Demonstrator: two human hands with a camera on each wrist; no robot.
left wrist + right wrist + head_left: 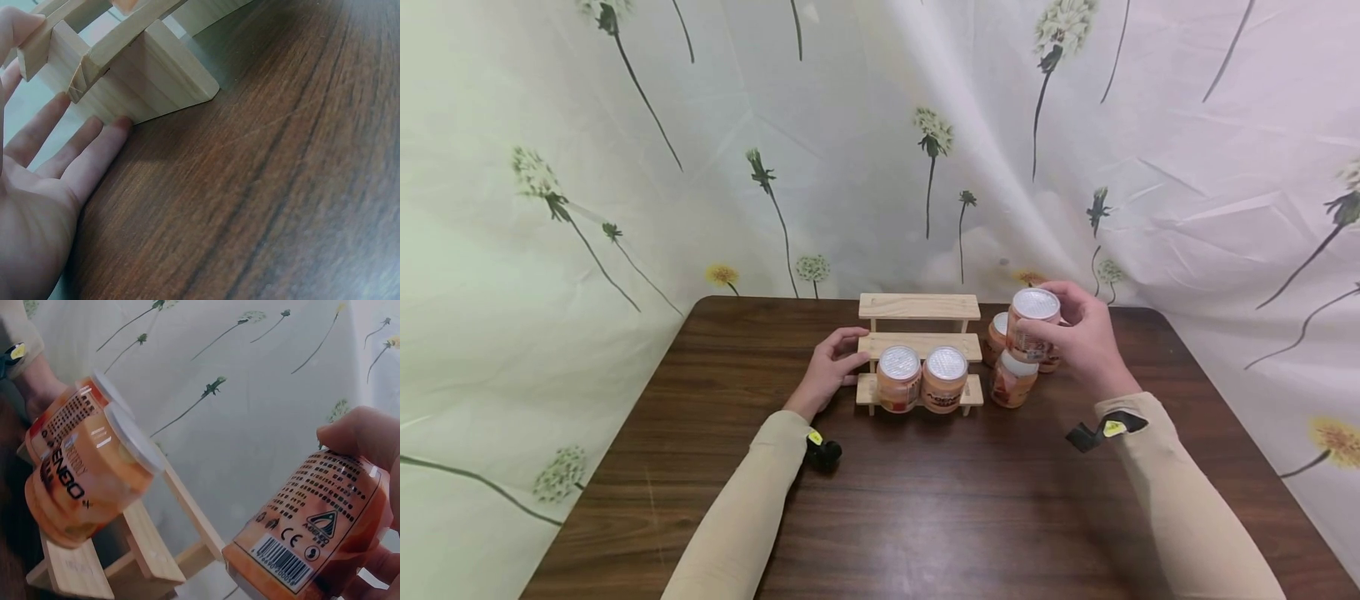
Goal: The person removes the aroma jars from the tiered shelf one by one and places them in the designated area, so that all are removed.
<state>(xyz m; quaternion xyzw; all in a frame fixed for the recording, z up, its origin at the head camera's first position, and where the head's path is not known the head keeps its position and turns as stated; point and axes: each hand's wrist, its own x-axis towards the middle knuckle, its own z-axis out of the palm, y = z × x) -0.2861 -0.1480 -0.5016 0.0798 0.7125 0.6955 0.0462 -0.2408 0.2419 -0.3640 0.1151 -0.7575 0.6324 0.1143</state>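
A three-step wooden display rack (919,306) stands on the table, with two orange-labelled jars, a left jar (899,392) and a right jar (944,392), on its lowest step. My left hand (831,367) is at the rack's left end; in the left wrist view its fairly straight fingers (94,150) touch the wooden side panel (162,75). My right hand (1086,337) grips another such jar (1028,337) by its sides, raised beside the rack. That held jar (312,531) shows a barcode and printed text in the right wrist view.
Right of the rack, a front jar (1011,385) and a rear jar (995,342) stand on the brown table (925,508). Part of a further jar (1051,362) shows below my right hand. A curtain (850,167) printed with dandelions hangs behind the table.
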